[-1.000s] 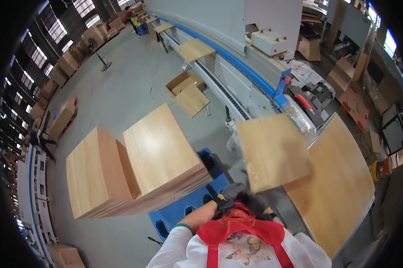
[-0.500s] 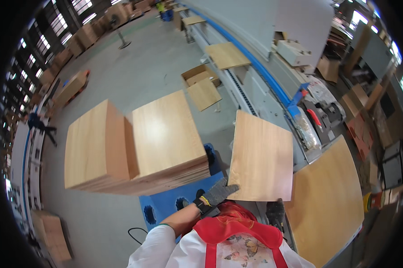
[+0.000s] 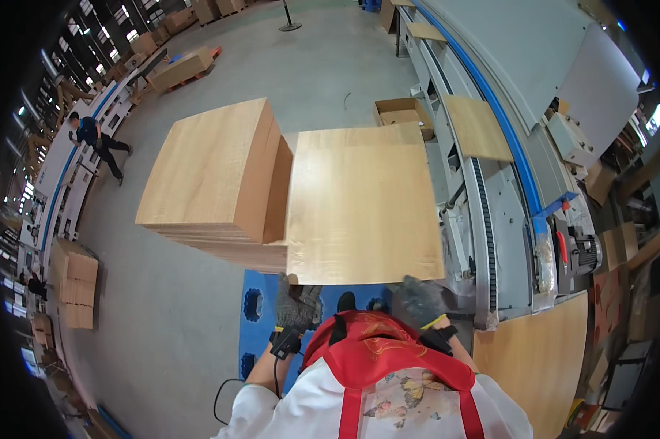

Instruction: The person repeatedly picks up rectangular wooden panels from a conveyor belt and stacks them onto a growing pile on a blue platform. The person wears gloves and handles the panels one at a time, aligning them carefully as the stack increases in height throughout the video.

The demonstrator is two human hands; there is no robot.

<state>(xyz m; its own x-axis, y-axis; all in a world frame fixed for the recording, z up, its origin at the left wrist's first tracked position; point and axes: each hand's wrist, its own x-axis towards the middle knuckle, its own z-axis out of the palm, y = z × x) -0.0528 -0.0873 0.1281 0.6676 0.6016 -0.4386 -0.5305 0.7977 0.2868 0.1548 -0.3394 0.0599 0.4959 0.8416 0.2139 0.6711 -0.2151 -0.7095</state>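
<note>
A flat light-wood board [image 3: 365, 212] lies over the right-hand stack, its far edge short of the stack's own top [image 3: 359, 137]. My left hand [image 3: 298, 304], in a grey knit glove, is closed on the near left corner of this board. At the near right corner my right hand [image 3: 420, 301], also gloved and somewhat blurred, is closed on the same near edge. The fingers under the board are hidden. Beside it on the left stands a taller stack of similar boards [image 3: 202, 164].
Both stacks stand by a blue pallet [image 3: 255, 293]. On the right runs a conveyor machine [image 3: 483, 219] carrying a board [image 3: 478, 128]. A wooden panel [image 3: 538, 358] is at lower right. An open carton [image 3: 403, 113] sits beyond the stacks. A person [image 3: 99, 143] walks at far left.
The board has moved left from beside the machine to over the right-hand stack. Both my hands went with it, the left now at its near left corner. My view has turned.
</note>
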